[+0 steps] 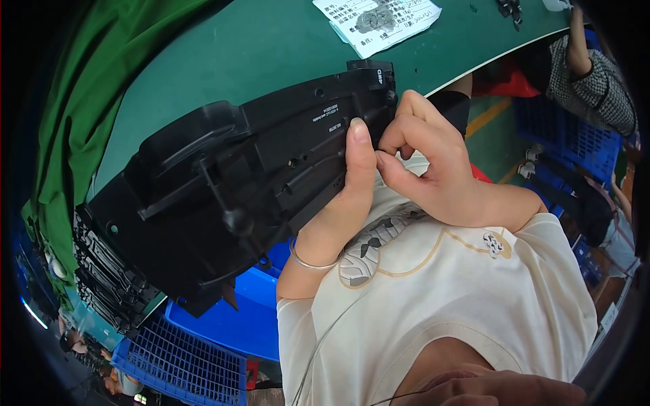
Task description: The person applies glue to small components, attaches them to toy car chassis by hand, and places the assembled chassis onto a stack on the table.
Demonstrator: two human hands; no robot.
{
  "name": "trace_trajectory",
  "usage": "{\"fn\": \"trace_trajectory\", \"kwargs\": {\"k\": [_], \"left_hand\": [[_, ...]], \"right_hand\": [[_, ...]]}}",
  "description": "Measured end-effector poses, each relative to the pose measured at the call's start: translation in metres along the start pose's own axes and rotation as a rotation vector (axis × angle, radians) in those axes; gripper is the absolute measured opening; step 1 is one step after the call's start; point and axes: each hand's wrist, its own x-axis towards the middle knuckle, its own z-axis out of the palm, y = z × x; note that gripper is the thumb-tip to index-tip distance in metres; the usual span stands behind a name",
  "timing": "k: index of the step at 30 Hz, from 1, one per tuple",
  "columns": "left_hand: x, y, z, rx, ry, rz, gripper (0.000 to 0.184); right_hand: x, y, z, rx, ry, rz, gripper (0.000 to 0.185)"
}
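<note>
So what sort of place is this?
Probably a factory workshop: there's a moulded black part being held, more black parts at the picture's left, and a slatted blue crate nearby.

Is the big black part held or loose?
Held: the left hand has its thumb on the black part. I cannot tell whether the part also touches the table.

soft, even light; strong fisheye curve, black corners; the black plastic part [271, 145] swallows detail, faintly glossy.
</note>
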Motion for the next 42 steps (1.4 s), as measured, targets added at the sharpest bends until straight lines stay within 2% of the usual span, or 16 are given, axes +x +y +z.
{"fn": "trace_trajectory", "kwargs": {"k": [4,8,14,16,20,28,32,34,38,42], "left_hand": [[0.0,0.003,0.002,0.031,0.014,-0.006,0.02],[0.0,-0.002,-0.003,0.191,-0.035,0.105,0.017],[-0.002,0.002,0.001,0.156,0.042,0.051,0.017],[-0.001,0.002,0.001,0.183,0.048,0.099,0.017],[-0.004,0.005,-0.004,0.248,0.005,0.069,0.013],[-0.004,0.006,-0.008,0.304,-0.047,0.103,0.012],[-0.002,0.003,-0.009,0.38,-0.039,0.219,0.013],[-0.001,0.002,-0.01,0.335,-0.055,0.219,0.015],[-0.001,0.0,-0.004,0.288,0.054,0.132,0.015],[0.0,-0.001,-0.006,0.291,0.033,0.141,0.016]], "right_hand": [[0.0,0.0,-0.002,-0.009,-0.01,-0.007,0.013],[-0.001,0.001,-0.004,0.0,-0.025,-0.002,0.012],[0.001,-0.002,-0.015,-0.054,-0.148,0.029,0.015],[0.003,0.002,-0.018,0.075,-0.087,0.063,0.015],[0.018,0.002,-0.02,0.243,0.115,0.168,0.011],[0.03,0.007,-0.012,0.071,0.106,0.135,0.007],[0.032,0.009,-0.009,0.047,0.108,0.083,0.006],[0.033,0.007,-0.009,0.039,0.106,0.087,0.006],[0.033,0.006,-0.01,0.016,0.092,0.088,0.006],[0.033,0.005,-0.009,0.023,0.096,0.079,0.006]]}}
